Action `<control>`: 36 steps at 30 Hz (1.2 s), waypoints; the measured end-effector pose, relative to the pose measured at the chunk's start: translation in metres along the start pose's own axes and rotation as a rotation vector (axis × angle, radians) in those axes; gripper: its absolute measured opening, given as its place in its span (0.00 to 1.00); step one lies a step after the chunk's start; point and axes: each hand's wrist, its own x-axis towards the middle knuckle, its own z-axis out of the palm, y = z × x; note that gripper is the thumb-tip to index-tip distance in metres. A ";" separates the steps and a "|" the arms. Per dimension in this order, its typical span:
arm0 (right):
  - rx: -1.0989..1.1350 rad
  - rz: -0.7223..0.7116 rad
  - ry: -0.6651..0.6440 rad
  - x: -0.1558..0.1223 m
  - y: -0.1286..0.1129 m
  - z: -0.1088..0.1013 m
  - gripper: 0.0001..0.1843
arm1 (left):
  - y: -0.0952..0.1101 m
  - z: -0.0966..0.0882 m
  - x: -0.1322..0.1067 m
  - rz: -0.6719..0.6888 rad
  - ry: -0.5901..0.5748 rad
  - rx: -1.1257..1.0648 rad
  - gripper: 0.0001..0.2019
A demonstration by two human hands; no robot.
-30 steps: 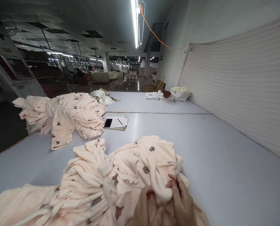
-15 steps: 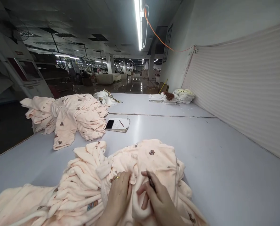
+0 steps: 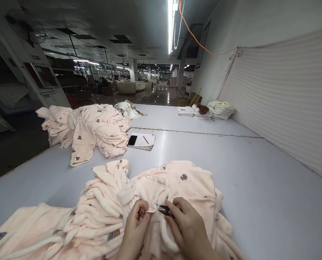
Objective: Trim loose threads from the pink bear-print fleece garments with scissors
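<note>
A pale pink fleece garment [image 3: 194, 186] with small printed motifs lies bunched in front of me. My left hand [image 3: 137, 221] pinches an edge of its cloth between thumb and fingers. Close by on the right, my right hand [image 3: 186, 222] is closed around small dark thread snips [image 3: 166, 211]. Their blades point left at the pinched edge, and the fingers hide the rest of the tool. Gathered folds of the same fleece [image 3: 95, 206] spread to the left of my hands.
A second heap of pink fleece garments [image 3: 95, 130] lies at the far left of the table [image 3: 253, 195]. Near it are a notepad [image 3: 149, 141], a black phone [image 3: 132, 140] and a pen [image 3: 145, 139]. White cloth stacks [image 3: 220, 110] stand at the back right, beside a striped curtain [image 3: 288, 97].
My left hand has turned and now pinches the cloth edge. The right hand has brought the snips' blades up to that edge. The whole view has shifted slightly.
</note>
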 end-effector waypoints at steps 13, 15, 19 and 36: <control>0.141 -0.013 -0.160 0.020 0.002 -0.006 0.13 | 0.001 -0.001 0.002 -0.058 0.005 -0.133 0.04; 0.198 0.065 -0.139 0.018 0.005 -0.006 0.13 | 0.000 0.000 0.003 -0.062 0.012 -0.153 0.05; 0.252 0.169 -0.153 0.017 0.005 -0.006 0.12 | -0.001 0.002 0.004 -0.064 0.027 -0.193 0.07; 0.501 0.284 -0.160 0.031 0.002 -0.004 0.10 | -0.003 0.005 0.002 -0.062 0.034 -0.189 0.08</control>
